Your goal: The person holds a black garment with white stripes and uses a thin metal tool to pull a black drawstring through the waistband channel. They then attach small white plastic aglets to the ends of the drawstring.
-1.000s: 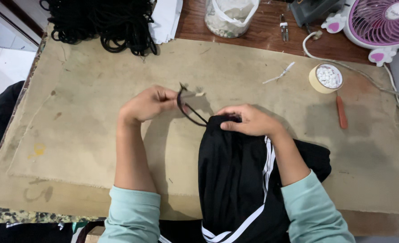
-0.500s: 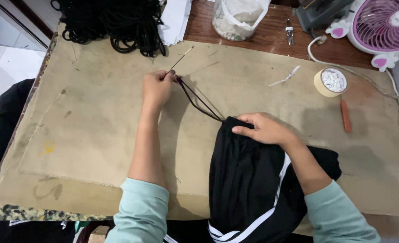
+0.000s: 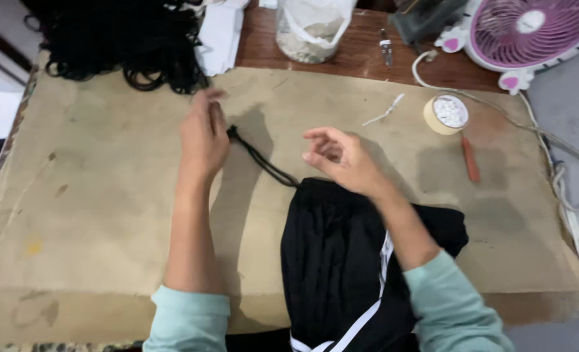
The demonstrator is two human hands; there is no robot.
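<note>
A black garment (image 3: 341, 261) with white side stripes lies on the brown cardboard sheet (image 3: 93, 215), its waistband toward the far side. A black drawstring cord (image 3: 263, 163) runs from the waistband up and left to my left hand (image 3: 203, 140), which is closed on the cord's far end. My right hand (image 3: 341, 156) hovers just above the waistband with fingers apart and curled, holding nothing.
A heap of black cords (image 3: 120, 39) sits at the far left. Farther back are a clear container (image 3: 312, 29), a small metal tool (image 3: 386, 49) and a pink fan (image 3: 531, 29). A tape roll (image 3: 446, 114), a red stick (image 3: 470, 160) and a white cable (image 3: 563, 163) lie on the right.
My left hand drew the cord out farther to the upper left. My right hand let go of the waistband and lifted, fingers spreading.
</note>
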